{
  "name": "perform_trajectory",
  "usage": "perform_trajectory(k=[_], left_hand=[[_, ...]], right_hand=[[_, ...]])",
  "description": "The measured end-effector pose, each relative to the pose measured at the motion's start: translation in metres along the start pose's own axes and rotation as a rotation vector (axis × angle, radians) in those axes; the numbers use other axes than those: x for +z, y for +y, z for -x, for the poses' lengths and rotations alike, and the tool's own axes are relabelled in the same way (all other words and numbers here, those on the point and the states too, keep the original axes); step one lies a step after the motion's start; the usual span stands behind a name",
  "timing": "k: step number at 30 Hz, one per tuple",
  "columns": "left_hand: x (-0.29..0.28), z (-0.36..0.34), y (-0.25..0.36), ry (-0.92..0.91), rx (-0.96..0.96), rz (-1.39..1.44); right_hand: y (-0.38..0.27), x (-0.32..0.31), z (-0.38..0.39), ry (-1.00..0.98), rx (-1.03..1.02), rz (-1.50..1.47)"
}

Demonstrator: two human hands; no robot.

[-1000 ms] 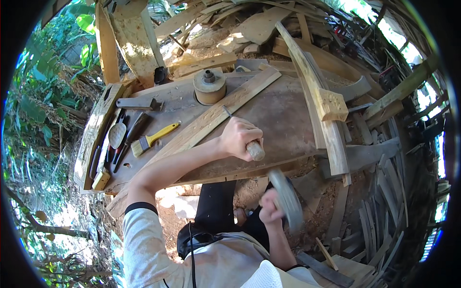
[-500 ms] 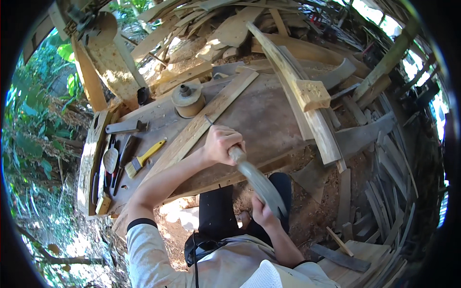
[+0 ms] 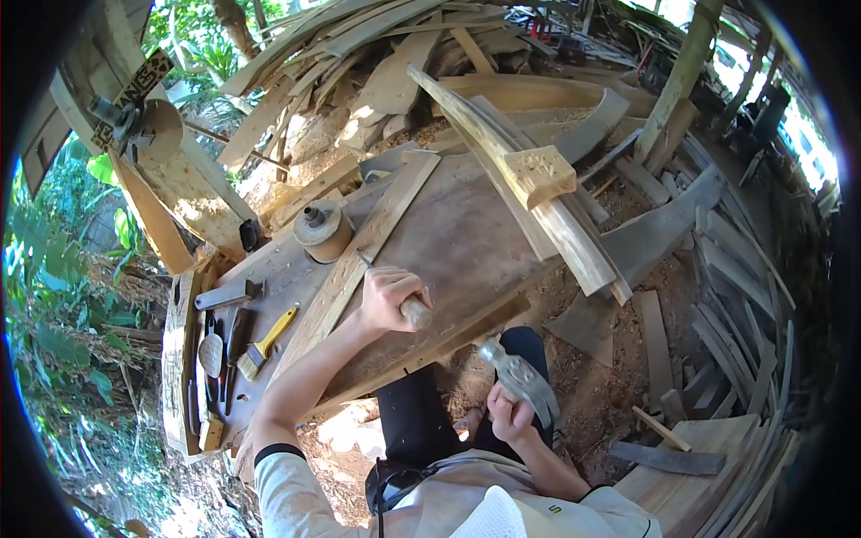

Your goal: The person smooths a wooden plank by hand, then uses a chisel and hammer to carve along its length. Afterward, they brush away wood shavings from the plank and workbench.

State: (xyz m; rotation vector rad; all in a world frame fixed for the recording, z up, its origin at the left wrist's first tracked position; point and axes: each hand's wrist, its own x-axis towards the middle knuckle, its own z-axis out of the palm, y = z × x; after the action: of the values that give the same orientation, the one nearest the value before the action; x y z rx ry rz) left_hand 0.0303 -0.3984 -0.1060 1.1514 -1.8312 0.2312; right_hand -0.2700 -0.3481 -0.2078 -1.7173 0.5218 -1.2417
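Note:
My left hand (image 3: 390, 296) grips a chisel (image 3: 414, 313) by its pale wooden handle, with the metal tip on a long narrow wooden plank (image 3: 395, 195) lying diagonally across the workbench (image 3: 453, 224). My right hand (image 3: 509, 412) holds a metal claw hammer (image 3: 525, 377) over my legs, just off the bench's front edge and below the chisel handle. A yellow-handled paintbrush (image 3: 278, 332), a scoop-shaped tool (image 3: 211, 354), dark-handled tools (image 3: 237, 332) and a wooden block (image 3: 224, 296) lie at the bench's left end. A round cylindrical fitting (image 3: 316, 231) stands beyond the plank.
A long curved timber (image 3: 587, 255) with a block (image 3: 538, 175) crosses the bench's right side. Piles of offcuts (image 3: 395, 81) lie behind and at the right (image 3: 731, 350). An upright post with a machine part (image 3: 152, 134) stands back left, near foliage.
The hammer swung up to the chisel handle half a second ago and is now drawn back from it. The whole view has shifted; my left hand still grips the chisel on the plank.

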Motion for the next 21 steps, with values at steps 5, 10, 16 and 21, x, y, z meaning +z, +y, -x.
perform_trajectory(k=[5, 10, 16, 21], left_hand=[[0.000, 0.002, 0.000, -0.083, -0.013, 0.007], [0.001, -0.017, -0.006, -0.069, -0.138, 0.008], [-0.034, -0.043, -0.023, 0.161, -0.385, 0.097], [-0.099, -0.062, -0.041, 0.493, -0.590, 0.637]], right_hand=[[0.002, -0.022, 0.021, 0.045, 0.231, -0.037], [0.006, -0.044, 0.037, 0.077, 0.343, -0.053], [0.009, -0.060, 0.039, 0.063, 0.423, -0.152], [0.010, -0.056, 0.041, 0.071, 0.491, -0.222]])
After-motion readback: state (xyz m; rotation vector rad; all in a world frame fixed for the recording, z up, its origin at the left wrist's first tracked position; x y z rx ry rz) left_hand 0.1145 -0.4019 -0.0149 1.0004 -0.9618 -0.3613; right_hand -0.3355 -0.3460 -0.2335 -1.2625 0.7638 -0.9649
